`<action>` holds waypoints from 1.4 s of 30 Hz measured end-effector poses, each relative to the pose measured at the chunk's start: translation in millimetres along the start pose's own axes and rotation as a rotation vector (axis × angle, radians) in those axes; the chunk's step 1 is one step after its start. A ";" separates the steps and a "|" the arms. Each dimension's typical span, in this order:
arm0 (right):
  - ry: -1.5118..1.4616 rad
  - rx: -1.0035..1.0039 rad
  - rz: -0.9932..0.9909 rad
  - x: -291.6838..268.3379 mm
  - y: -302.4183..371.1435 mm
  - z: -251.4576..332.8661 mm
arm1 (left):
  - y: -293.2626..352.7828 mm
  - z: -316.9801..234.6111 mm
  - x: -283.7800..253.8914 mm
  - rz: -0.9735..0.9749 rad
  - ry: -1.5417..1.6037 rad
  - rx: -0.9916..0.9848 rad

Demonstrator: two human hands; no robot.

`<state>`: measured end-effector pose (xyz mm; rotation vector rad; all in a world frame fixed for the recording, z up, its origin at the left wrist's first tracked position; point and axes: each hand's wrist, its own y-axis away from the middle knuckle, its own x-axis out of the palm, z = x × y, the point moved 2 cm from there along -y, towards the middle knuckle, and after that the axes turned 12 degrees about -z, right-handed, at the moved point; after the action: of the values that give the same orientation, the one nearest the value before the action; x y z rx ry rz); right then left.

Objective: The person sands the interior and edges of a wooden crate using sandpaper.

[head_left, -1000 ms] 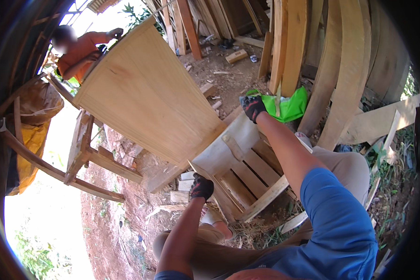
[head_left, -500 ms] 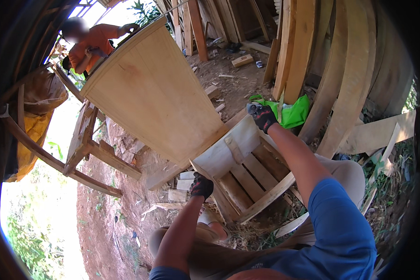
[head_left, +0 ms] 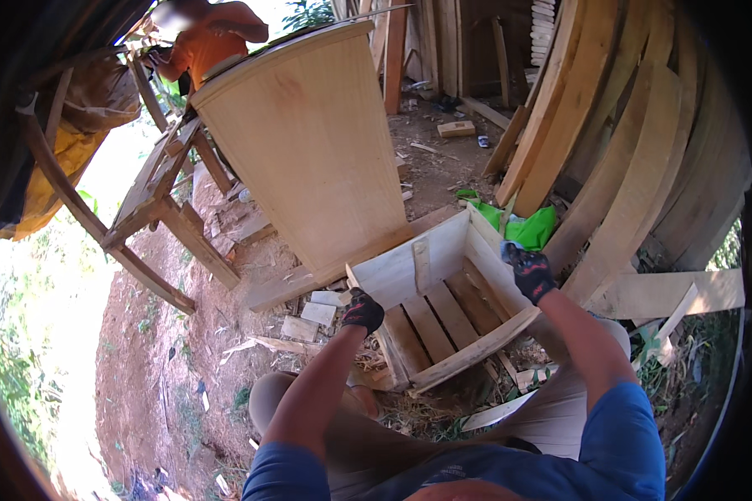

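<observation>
The open wooden box with pale walls and a slatted bottom (head_left: 476,351) is on the ground right in front of you, its near board toward your knees and its far end close to the tall, pale wooden cabinet with a smooth flat face (head_left: 309,150). Your left hand, in a black glove with red marks (head_left: 363,311), is at the far part of the box's left side board (head_left: 393,351); its fingers look curled together and clamped over the top edge, though the thumb is hidden. Your right hand, in a matching glove (head_left: 530,271), is at the right side board (head_left: 489,255), fingers bent together around a small pale grey piece (head_left: 508,248) — too small here to tell what it is, or whether it presses on the wood.

The step in hand seems to be working along the right upper edge while your left hand steadies the box. If so, the next move calls for a firm left hold, since a push on one wall could slew the box round, and for even pressure from the right. Watch your knuckles too: the bright green plastic bag (head_left: 533,230) lies just beyond the right hand, and loose pale wood offcuts (head_left: 319,313) lie beside the left.
</observation>
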<state>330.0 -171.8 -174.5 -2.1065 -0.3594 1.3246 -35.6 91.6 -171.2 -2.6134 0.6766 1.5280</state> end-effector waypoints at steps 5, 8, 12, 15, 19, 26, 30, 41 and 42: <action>-0.103 0.062 0.324 -72.1 26.6 12.4 | -15.3 29.2 9.4 -0.040 -0.072 -0.012; -0.044 -0.041 0.183 -96.2 49.5 1.8 | -14.4 22.0 10.4 -0.016 -0.049 -0.009; -0.093 0.053 0.271 -93.5 58.1 1.4 | -13.3 22.8 11.0 -0.008 -0.021 -0.023; -0.101 0.018 0.179 -80.6 61.2 -1.2 | -13.0 23.4 14.7 -0.089 -0.008 -0.017; -0.025 0.025 0.384 -49.9 29.9 0.2 | -11.8 25.2 9.1 -0.110 -0.036 -0.014; 0.170 -0.160 0.123 48.0 -44.4 21.5 | -16.8 26.1 7.3 -0.169 -0.047 0.016; 0.094 -0.094 0.128 101.0 -80.3 12.8 | -17.3 13.0 13.2 -0.062 -0.041 0.004; 0.159 0.001 0.185 176.8 -178.4 41.0 | -14.0 5.7 0.0 0.005 -0.068 -0.044; 0.164 0.027 0.161 181.5 -180.2 31.5 | -14.8 3.0 2.0 -0.005 -0.065 -0.032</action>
<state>402.5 74.1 -200.7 -2.2408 -0.1041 1.2266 -31.5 105.1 -177.1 -2.5732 0.6447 1.6274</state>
